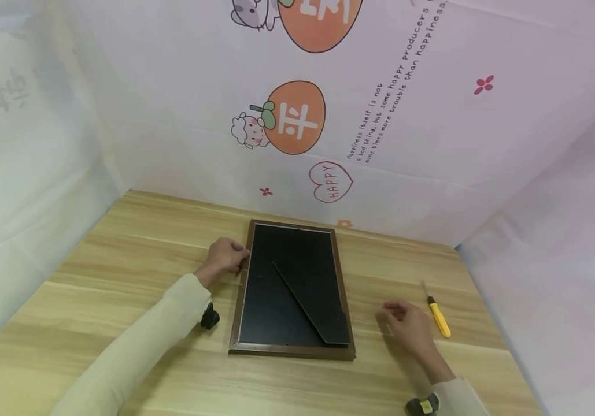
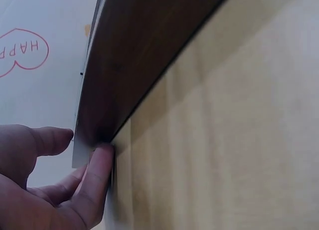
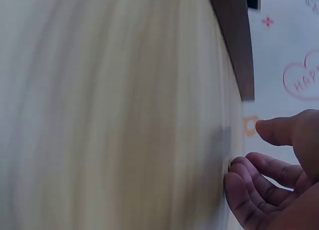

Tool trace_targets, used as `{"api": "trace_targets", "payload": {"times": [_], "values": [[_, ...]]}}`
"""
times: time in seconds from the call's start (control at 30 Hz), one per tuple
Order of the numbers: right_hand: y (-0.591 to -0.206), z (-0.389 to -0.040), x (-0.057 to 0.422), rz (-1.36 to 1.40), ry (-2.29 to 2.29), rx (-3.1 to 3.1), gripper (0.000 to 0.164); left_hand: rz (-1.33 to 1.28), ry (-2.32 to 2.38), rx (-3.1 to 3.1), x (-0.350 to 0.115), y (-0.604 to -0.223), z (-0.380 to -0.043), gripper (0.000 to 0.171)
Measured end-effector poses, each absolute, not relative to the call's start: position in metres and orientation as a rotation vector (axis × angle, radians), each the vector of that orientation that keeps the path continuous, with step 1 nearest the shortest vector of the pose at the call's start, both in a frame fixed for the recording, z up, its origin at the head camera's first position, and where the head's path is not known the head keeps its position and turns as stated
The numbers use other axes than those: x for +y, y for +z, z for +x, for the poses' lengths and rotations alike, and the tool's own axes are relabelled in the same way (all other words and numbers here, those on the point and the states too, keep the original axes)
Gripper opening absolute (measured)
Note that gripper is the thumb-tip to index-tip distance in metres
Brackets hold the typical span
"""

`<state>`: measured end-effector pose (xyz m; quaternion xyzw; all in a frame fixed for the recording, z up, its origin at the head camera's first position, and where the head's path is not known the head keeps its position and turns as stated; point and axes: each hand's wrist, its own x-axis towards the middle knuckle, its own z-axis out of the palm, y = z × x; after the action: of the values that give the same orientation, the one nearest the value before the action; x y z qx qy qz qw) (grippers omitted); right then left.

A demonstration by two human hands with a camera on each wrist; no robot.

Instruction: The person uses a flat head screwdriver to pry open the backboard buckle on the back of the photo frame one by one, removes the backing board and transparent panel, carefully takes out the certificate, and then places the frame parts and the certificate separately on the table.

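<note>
A brown picture frame (image 1: pixel 351 323) lies face down on the wooden table, its black backing board (image 1: pixel 271 289) facing up. A black stand leg (image 1: pixel 314 289) lies slantwise on the board. At the frame's left side, my left hand (image 1: pixel 226 254) holds the edge, thumb near the rim and fingers against the outer side. The left wrist view shows this hand (image 2: pixel 65 185) close to the frame's brown side (image 2: pixel 129 55). My right hand (image 1: pixel 409 326) is to the right of the frame, holding nothing. In the right wrist view its loosely bent fingers (image 3: pixel 264 185) are close to the tabletop.
A screwdriver (image 1: pixel 439 316) with a yellow handle lies right of my right hand, its tip pointing away. White printed sheets (image 1: pixel 183 115) rise behind the table (image 1: pixel 172 370) and along both sides.
</note>
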<state>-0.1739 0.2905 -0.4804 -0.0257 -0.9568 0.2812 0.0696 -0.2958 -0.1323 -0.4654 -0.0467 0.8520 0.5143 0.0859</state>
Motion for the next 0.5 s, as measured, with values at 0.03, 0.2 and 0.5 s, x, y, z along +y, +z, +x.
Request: {"api": "trace_targets", "payload": {"times": [0.03,0.2,0.5], "values": [[-0.48,-0.175,0.285,-0.072,0.871,-2.891,0.024,-0.14,1.524,2.544,-0.133,-0.465,-0.299,0.034],[-0.476,-0.179,0.261,-0.072,1.024,-2.936,0.026,-0.112,1.469,2.584,-0.133,-0.462,-0.314,0.035],[-0.475,-0.188,0.231,-0.172,1.451,-2.863,0.03,-0.007,1.296,2.729,-0.127,-0.458,-0.345,0.047]]}}
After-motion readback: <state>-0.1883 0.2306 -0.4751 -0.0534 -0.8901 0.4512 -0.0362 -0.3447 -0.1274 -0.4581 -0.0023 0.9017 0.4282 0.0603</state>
